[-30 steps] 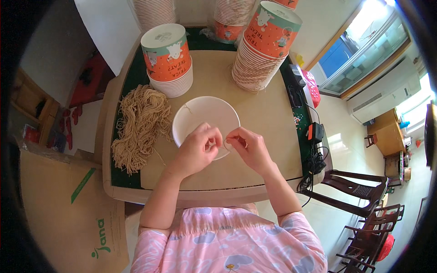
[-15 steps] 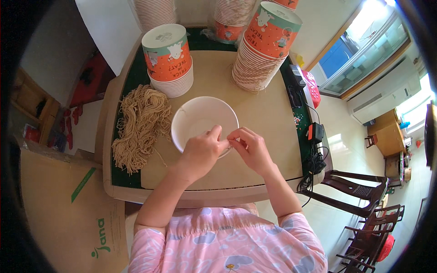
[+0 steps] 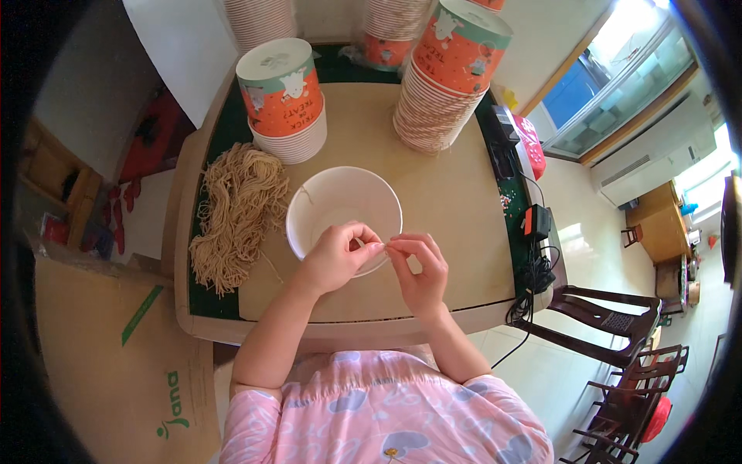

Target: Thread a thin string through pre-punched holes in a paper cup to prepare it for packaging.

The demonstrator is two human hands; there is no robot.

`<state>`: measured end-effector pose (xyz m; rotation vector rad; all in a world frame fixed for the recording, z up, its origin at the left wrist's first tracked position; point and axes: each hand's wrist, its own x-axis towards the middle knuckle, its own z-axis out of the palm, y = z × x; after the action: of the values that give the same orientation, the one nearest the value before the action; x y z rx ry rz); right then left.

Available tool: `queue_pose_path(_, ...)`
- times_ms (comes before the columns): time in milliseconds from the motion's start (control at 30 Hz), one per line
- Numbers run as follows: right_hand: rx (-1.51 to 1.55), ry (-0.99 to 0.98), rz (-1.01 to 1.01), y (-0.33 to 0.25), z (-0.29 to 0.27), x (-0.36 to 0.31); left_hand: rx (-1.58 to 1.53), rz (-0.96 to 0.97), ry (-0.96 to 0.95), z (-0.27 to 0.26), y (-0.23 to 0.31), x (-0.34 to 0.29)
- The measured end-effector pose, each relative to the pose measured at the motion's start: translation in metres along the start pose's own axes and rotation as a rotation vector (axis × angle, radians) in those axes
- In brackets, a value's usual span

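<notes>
A white paper bucket (image 3: 345, 185) stands mouth up on the table in front of me. A short piece of beige string (image 3: 307, 195) shows on its inner left wall. Over the bucket's near right rim my left hand (image 3: 340, 255) is closed, thumb and forefinger pinching what looks like a string end. Close against it, my right hand (image 3: 420, 267) pinches at the same spot, fingertips nearly touching the left ones. The string between the fingers is tiny and mostly hidden. Left of the bucket lies a loose heap of beige string (image 3: 238, 220).
Behind the bucket stand upside-down stacks of orange and green printed paper buckets, one left (image 3: 282, 97) and a taller one right (image 3: 444, 77). Black cables and an adapter (image 3: 536, 224) lie along the table's right edge. A cardboard box (image 3: 116, 348) is at lower left, a dark chair (image 3: 610, 321) at right.
Both hands have shifted slightly, the right wrist now lower and more upright, the pinched fingertips still together. The bucket sits a touch further left in view.
</notes>
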<state>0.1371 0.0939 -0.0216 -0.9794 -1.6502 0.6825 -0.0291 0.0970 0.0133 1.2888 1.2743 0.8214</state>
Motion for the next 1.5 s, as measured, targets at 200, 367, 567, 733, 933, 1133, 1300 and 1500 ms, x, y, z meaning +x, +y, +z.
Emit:
queue_pose_path(200,-0.032,0.107,-0.1,0.0,0.008,-0.007,-0.249,-0.082,-0.079,-0.002,-0.004,0.002)
queue_pose_path(367,-0.009,0.064,-0.084,0.003,0.011,-0.016,-0.274,-0.078,-0.039,-0.003,-0.006,0.002)
queue_pose_path(567,-0.002,0.023,-0.066,0.003,0.011,-0.02,-0.213,-0.032,-0.002,-0.003,-0.005,0.001)
queue_pose_path(733,0.09,-0.027,0.062,-0.004,0.0,-0.011,-0.049,0.095,0.061,-0.001,-0.011,0.001)
queue_pose_path(933,0.127,-0.095,0.182,-0.001,-0.003,0.0,0.08,0.119,0.049,-0.001,-0.001,-0.004)
queue_pose_path(1133,0.15,-0.067,0.199,0.003,-0.001,0.001,0.079,0.167,0.109,0.0,-0.002,-0.008)
queue_pose_path(1300,0.16,-0.033,0.173,0.006,0.002,0.002,0.055,0.12,0.087,0.001,0.002,-0.009)
queue_pose_path(1500,0.133,-0.047,0.136,0.004,0.001,0.003,0.047,0.121,0.11,0.003,0.0,-0.008)
